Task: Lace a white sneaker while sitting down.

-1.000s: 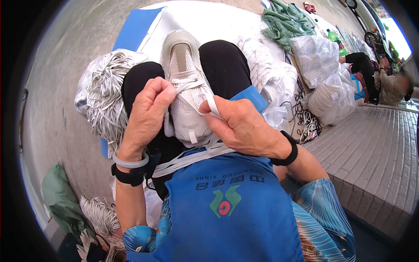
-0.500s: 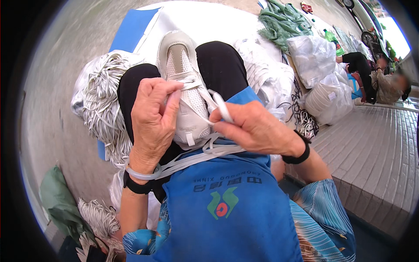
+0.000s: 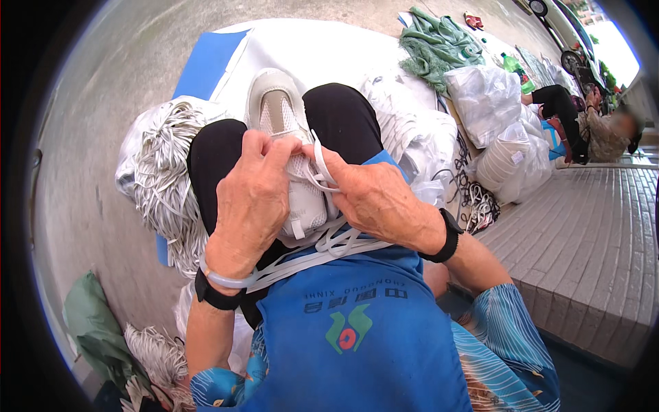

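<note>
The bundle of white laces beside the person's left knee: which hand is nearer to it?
Left. The left hand is over the left side of the shoe, right of the bundle of white laces; the right hand is farther away, at the shoe's right side.

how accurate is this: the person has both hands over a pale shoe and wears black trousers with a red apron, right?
Not quite: the apron is blue, not red, as the head view shows. The rest holds: the left hand and right hand are over the pale shoe, and the trousers are black.
</note>
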`<state>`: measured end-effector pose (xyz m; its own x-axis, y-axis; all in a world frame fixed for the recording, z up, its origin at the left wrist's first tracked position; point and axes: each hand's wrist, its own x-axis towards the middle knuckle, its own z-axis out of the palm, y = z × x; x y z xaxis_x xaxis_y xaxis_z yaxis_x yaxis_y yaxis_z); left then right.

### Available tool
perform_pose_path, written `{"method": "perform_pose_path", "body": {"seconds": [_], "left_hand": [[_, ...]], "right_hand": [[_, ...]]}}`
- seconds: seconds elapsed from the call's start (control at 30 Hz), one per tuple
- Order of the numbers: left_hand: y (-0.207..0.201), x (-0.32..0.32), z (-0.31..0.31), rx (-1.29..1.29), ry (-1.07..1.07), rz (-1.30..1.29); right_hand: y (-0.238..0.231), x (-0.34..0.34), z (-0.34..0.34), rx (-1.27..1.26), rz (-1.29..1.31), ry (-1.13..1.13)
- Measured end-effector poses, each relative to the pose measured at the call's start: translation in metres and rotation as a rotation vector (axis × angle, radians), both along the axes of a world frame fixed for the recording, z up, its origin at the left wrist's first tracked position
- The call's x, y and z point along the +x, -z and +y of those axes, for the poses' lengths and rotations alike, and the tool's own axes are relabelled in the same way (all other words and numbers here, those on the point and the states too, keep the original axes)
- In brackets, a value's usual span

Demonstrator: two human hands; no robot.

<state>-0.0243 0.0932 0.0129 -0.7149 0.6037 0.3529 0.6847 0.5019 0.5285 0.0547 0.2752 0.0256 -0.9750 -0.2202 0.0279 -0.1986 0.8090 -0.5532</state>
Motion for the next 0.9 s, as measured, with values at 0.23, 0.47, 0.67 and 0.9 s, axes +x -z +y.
{"method": "perform_pose_path", "body": {"seconds": [0.23,0.47,0.67,0.9], "left_hand": [[-0.002,-0.004,0.002,-0.090,0.065,0.026],[0.003,-0.005,-0.010,0.212,0.036,-0.141],[0.010,-0.003,-0.018,0.240,0.026,-0.172],[0.008,-0.008,-0.020,0.180,0.066,-0.220]], "right_hand": [[0.008,0.000,-0.005,0.048,0.052,0.019],[-0.019,0.010,0.008,-0.243,-0.073,0.130],[-0.022,0.012,-0.023,-0.719,-0.265,-0.068],[-0.010,0.002,-0.050,-0.484,-0.168,-0.231]]}}
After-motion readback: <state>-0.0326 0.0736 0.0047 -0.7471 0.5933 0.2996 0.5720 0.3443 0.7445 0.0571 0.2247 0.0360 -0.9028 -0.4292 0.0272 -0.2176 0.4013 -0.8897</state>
